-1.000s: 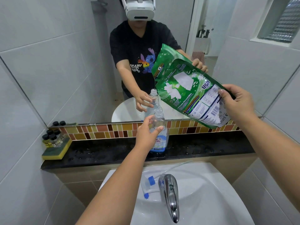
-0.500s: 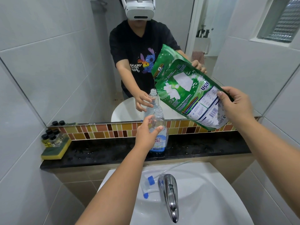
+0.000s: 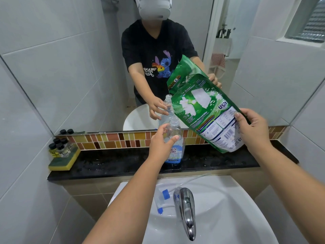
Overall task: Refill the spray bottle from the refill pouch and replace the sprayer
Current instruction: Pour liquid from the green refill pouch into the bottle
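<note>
Bathroom ledge, left hand gripping bottle, right hand pinching pouch

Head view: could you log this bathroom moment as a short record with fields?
bottle: spray bottle, sprayer off, upright on the black ledge
left hand: grips the bottle's shoulder
right hand: holds the green refill pouch tilted above the bottle
sprayer: lies on the sink beside the tap
pouring: no liquid visible

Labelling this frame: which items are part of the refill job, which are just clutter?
Job: bottle, held by left hand; pouch, held by right hand; sprayer in sink.
Clutter: sponge, small bottles, tap.
</note>
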`<act>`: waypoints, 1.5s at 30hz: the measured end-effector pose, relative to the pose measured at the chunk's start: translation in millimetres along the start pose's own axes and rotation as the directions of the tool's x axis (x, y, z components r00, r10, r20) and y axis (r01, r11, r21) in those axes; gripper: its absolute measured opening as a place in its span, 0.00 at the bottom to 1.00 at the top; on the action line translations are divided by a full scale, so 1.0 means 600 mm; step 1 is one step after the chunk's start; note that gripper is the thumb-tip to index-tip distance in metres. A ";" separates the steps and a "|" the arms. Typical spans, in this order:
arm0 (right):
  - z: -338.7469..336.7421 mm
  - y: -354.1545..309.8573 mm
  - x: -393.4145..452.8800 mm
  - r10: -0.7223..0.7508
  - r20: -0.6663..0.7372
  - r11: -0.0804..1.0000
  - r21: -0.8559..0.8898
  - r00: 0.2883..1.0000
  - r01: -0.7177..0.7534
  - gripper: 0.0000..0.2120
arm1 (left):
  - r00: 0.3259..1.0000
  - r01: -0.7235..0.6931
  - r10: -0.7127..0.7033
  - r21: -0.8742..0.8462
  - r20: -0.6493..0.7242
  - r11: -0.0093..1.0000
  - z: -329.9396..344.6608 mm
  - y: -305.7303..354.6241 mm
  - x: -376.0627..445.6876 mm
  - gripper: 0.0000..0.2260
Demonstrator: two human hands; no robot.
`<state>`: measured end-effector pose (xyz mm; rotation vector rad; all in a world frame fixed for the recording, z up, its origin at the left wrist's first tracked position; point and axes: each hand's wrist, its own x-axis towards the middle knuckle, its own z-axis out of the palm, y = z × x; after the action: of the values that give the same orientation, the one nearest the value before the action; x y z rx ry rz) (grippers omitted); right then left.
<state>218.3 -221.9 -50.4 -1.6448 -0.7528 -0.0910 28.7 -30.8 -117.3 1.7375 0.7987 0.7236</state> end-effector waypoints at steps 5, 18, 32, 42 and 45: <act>0.003 0.009 -0.006 0.009 0.004 1.000 0.028 1.000 -0.009 0.08 | 1.000 -0.006 0.006 0.004 -0.005 1.000 0.000 0.000 0.000 0.24; 0.001 0.021 -0.006 0.050 -0.013 0.996 0.073 0.999 -0.049 0.07 | 1.000 0.002 -0.001 0.022 -0.012 1.000 0.002 -0.001 0.001 0.24; -0.011 -0.023 0.004 0.018 0.009 0.998 -0.059 1.000 -0.017 0.07 | 1.000 -0.004 0.004 0.025 -0.003 1.000 0.000 0.001 -0.001 0.24; -0.019 -0.107 0.067 -0.111 0.069 0.954 -0.272 0.991 0.126 0.08 | 1.000 -0.005 0.005 0.016 0.002 1.000 -0.002 -0.001 -0.001 0.24; -0.017 -0.124 0.087 -0.123 0.158 0.919 -0.354 0.980 0.173 0.06 | 1.000 0.008 -0.009 0.003 0.008 1.000 -0.002 0.000 -0.001 0.24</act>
<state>224.3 -207.3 39.9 -1.9602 -1.0096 -0.2448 27.6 -30.5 -117.0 1.7376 0.8018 0.7099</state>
